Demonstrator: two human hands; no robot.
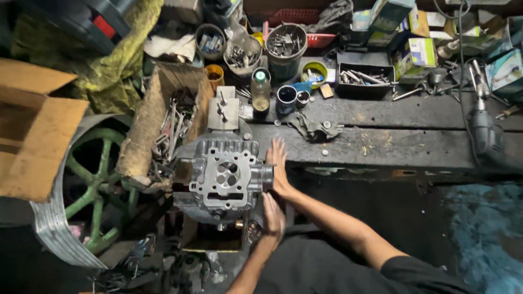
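Both hands lie flat with fingers extended, grasping nothing. The right hand (279, 166) presses against the side of a grey engine cylinder head (223, 177), fingertips pointing at a crumpled rag (311, 128) just beyond them on the dark workbench (403, 142). The left hand (273, 213) rests below it, its fingers touching the casting's lower corner.

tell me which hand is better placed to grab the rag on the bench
Right, probably: the right hand lies flat by the engine part, fingers toward the rag. The left hand sits lower, farther away.
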